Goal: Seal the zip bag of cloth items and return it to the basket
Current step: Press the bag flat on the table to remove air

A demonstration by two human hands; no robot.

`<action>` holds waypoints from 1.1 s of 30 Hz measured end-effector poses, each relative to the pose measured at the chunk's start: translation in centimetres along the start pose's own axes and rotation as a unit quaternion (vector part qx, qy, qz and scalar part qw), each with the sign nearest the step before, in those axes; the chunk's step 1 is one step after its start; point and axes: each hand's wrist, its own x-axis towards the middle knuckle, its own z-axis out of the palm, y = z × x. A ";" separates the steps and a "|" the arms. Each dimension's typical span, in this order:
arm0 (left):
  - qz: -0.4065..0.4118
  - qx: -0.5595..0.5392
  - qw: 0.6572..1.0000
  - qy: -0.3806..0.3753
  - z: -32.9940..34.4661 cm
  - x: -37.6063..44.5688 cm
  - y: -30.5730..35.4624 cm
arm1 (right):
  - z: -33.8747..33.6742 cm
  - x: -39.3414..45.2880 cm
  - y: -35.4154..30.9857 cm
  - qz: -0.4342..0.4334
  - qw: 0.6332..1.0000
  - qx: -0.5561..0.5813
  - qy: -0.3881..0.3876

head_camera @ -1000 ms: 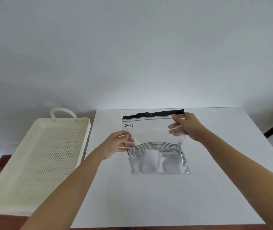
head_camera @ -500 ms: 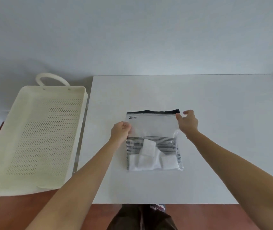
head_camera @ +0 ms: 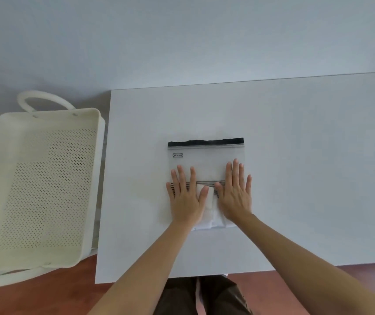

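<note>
A clear zip bag [head_camera: 206,156] with a black top strip lies flat on the white table [head_camera: 295,155], its mouth pointing away from me. White folded cloth items [head_camera: 209,197] and a striped cloth fill its lower half. My left hand [head_camera: 185,197] rests flat, palm down, on the bag's lower left part. My right hand [head_camera: 235,193] lies flat on the lower right part. Fingers of both hands are spread and grip nothing. I cannot tell whether the zip strip is closed. The cream perforated basket [head_camera: 45,123] stands empty to the left of the table.
The basket has a loop handle [head_camera: 43,100] at its far end and sits lower than the table, over a red-brown floor. A plain pale wall rises behind the table. My legs show below the table's near edge.
The bag went from held upright in both hands to lying flat on the table. Both hands let go of its sides and now press flat on its lower half.
</note>
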 end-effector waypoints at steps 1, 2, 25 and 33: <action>0.003 0.003 1.000 0.001 0.3 0.1 0.0 | 0.3 -0.1 0.1 0.006 1.000 -0.004 -0.002; 0.004 0.004 1.000 0.001 0.6 0.2 -0.1 | 0.6 -0.1 0.2 0.010 1.000 -0.009 -0.002; -0.054 -0.017 0.998 -0.002 1.2 0.5 -0.3 | 1.7 0.6 2.0 0.093 0.995 0.004 0.032; -0.076 -0.036 0.996 -0.002 0.2 0.6 0.3 | 0.6 0.9 1.9 0.084 0.994 -0.024 0.057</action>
